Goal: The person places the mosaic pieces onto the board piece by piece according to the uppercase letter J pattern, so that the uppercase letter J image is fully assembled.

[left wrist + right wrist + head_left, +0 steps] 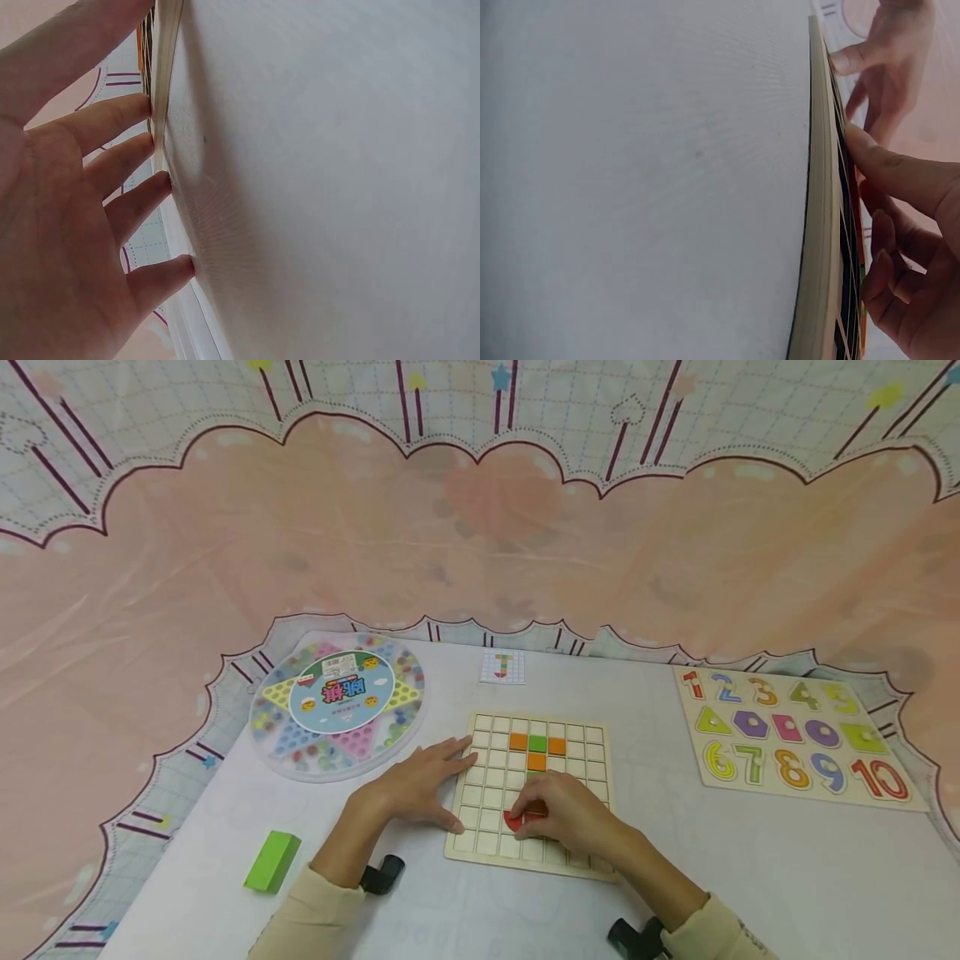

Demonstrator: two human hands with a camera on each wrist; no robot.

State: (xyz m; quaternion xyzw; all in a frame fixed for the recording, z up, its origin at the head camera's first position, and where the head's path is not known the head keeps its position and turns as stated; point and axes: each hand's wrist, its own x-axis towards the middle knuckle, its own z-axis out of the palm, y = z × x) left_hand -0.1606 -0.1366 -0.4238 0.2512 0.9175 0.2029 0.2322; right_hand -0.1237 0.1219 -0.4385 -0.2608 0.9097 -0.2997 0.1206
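A wooden grid board (487, 843) lies on the white table, its squares partly filled with orange tiles (518, 742) and a green tile (537, 743). My right hand (566, 810) is over the lower middle of the grid, thumb and fingertips pinching a red rounded piece (512, 821) at the board's surface. More red shows beside it, partly hidden by the fingers. With fingers spread, my left hand (416, 783) rests at the board's left edge; its fingertips touch the rim in the left wrist view. Beyond the board lies a small pattern card (502, 667) with a coloured figure on a grid.
At the left is a round Chinese checkers set (270, 739) with a blue label. A green block (272, 862) lies near my left forearm. To the right is a number and shape puzzle board (757, 727). A patterned peach cloth (480, 552) hangs behind the table.
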